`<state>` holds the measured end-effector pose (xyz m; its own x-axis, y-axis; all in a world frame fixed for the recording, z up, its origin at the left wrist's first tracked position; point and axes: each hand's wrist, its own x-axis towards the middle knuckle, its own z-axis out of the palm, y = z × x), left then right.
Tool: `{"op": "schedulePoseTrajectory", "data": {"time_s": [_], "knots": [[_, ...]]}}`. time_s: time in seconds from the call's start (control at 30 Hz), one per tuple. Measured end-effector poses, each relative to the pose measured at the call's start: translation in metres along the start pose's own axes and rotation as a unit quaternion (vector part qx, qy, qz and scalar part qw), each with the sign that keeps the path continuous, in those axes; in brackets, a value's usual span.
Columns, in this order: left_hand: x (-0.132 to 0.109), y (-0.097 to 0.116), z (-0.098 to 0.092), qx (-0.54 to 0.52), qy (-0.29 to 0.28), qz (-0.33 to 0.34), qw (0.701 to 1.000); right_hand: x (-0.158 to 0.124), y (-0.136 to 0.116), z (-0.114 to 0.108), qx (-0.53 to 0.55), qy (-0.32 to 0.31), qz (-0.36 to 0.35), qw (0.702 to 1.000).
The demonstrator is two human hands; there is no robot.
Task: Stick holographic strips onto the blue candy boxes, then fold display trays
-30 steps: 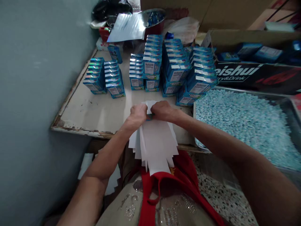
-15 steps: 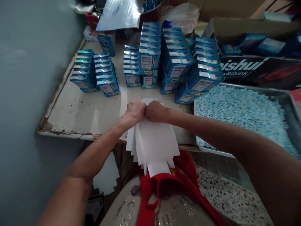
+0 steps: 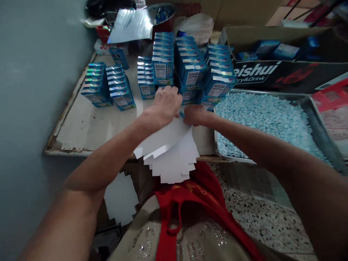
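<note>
A stack of flat white box blanks [image 3: 176, 154] with notched edges lies at the table's front edge, partly overhanging it. My left hand [image 3: 167, 101] is closed on the far end of the top blank, which is turned askew to the left. Close beside it, my right hand [image 3: 196, 114] is curled shut at the same blank's right side; its fingertips are mostly hidden. A small strip of blue shows between the hands. Just beyond them stand rows of blue candy boxes [image 3: 163, 69], some stacked two high.
More blue boxes [image 3: 119, 87] stand at the left. To the right is a metal tray [image 3: 216, 145] of pale blue candies [image 3: 269, 123], with a black carton [image 3: 293, 78] behind it. A silvery sheet [image 3: 130, 25] and a pot [image 3: 165, 25] are at the back. White blanks [image 3: 121, 199] also lie below the table.
Both hands have moved farther forward and slightly right. The top blank has swung to the left over the others, where before the stack hung straight toward me. The view has shifted a little.
</note>
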<state>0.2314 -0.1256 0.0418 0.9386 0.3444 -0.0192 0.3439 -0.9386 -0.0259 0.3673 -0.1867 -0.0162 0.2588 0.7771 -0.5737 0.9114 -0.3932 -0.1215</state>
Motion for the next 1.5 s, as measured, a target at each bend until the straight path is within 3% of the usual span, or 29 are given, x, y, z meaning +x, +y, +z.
{"op": "schedulePoseTrajectory", "data": {"time_s": [0.1,0.2,0.27,0.37,0.43,0.47,0.53,0.6,0.63,0.7,0.77,0.87,0.97,1.03,1.1,1.2,1.3,1.5], "knots": [[-0.062,0.047,0.004,0.000,-0.047,-0.003,0.999,-0.010,0.019,0.017,0.013,-0.069,0.063,0.996],[-0.115,0.074,0.048,-0.010,-0.013,-0.027,1.000,-0.014,0.021,0.033,0.027,-0.093,0.062,0.993],[-0.130,0.075,0.079,-0.025,0.018,-0.063,0.998,-0.013,0.020,0.037,0.034,-0.114,0.048,0.992],[-0.121,0.054,0.100,-0.085,0.031,-0.070,0.993,-0.013,0.024,0.033,0.054,-0.156,0.020,0.986],[-0.102,0.033,0.098,-0.148,0.002,-0.075,0.986,-0.020,0.031,0.028,0.058,-0.158,-0.003,0.986],[-0.092,0.022,0.094,-0.184,-0.028,-0.088,0.979,-0.026,0.035,0.028,0.046,-0.126,-0.007,0.991],[-0.072,0.004,0.087,-0.253,-0.099,-0.121,0.955,-0.046,0.039,0.034,0.002,0.031,0.007,0.999],[-0.059,-0.008,0.085,-0.306,-0.157,-0.145,0.928,-0.069,0.037,0.053,-0.029,0.256,0.008,0.966],[-0.055,-0.011,0.085,-0.326,-0.175,-0.153,0.916,-0.079,0.033,0.066,-0.031,0.326,-0.035,0.944],[-0.055,-0.012,0.087,-0.352,-0.186,-0.154,0.904,-0.092,0.023,0.095,-0.046,0.380,-0.156,0.911],[-0.061,-0.009,0.088,-0.354,-0.170,-0.141,0.909,-0.094,0.013,0.121,-0.067,0.370,-0.217,0.901],[-0.073,-0.002,0.089,-0.325,-0.124,-0.107,0.931,-0.084,0.002,0.144,-0.077,0.353,-0.216,0.907],[-0.088,0.005,0.096,-0.282,-0.043,-0.090,0.954,-0.070,0.000,0.151,-0.077,0.342,-0.211,0.913],[-0.102,0.010,0.104,-0.219,0.030,-0.066,0.973,-0.065,0.000,0.153,-0.068,0.336,-0.207,0.916],[-0.116,0.016,0.113,-0.145,0.068,-0.041,0.986,-0.062,0.000,0.153,-0.056,0.335,-0.203,0.919],[-0.128,0.027,0.125,-0.075,0.049,-0.055,0.994,-0.062,-0.002,0.154,-0.055,0.336,-0.205,0.918],[-0.126,0.033,0.132,-0.049,0.006,-0.087,0.995,-0.062,-0.003,0.152,-0.075,0.327,-0.216,0.917],[-0.115,0.026,0.134,-0.060,-0.014,-0.071,0.996,-0.056,-0.003,0.145,-0.093,0.306,-0.216,0.922]]}}
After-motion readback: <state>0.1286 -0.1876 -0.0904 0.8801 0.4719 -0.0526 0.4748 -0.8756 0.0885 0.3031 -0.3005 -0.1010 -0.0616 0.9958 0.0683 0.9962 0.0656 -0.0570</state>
